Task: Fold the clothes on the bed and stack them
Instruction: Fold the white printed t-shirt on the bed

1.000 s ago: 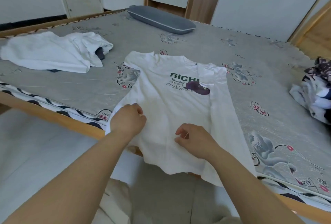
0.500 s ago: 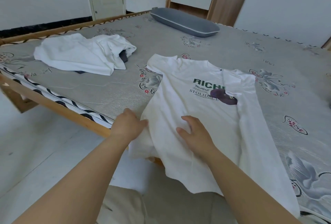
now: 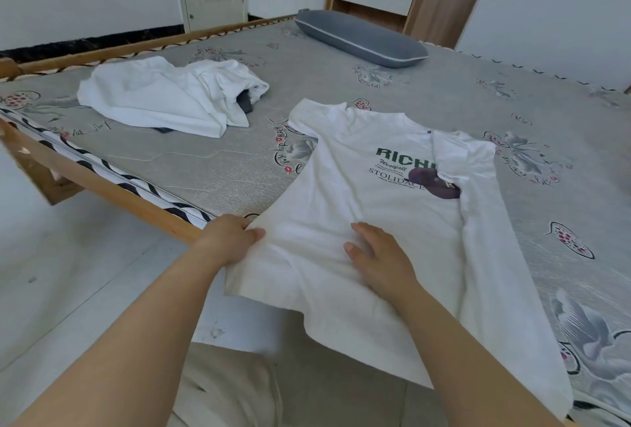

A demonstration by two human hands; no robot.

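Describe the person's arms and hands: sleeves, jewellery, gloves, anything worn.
Both forearms are bare as far as the picture shows; no sleeve or cuff comes into view. The left hand and the right hand wear no gloves, and no ring, watch or bracelet shows on the fingers or wrists. The nails are short and unpainted as far as can be seen. Below the arms, beige trousers are visible.

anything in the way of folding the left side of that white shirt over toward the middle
Nothing visible. The left hand already pinches the printed white shirt at its left edge, the right hand lies flat on its front, and the cloth between them is bare. The white clothes pile lies apart, farther left.
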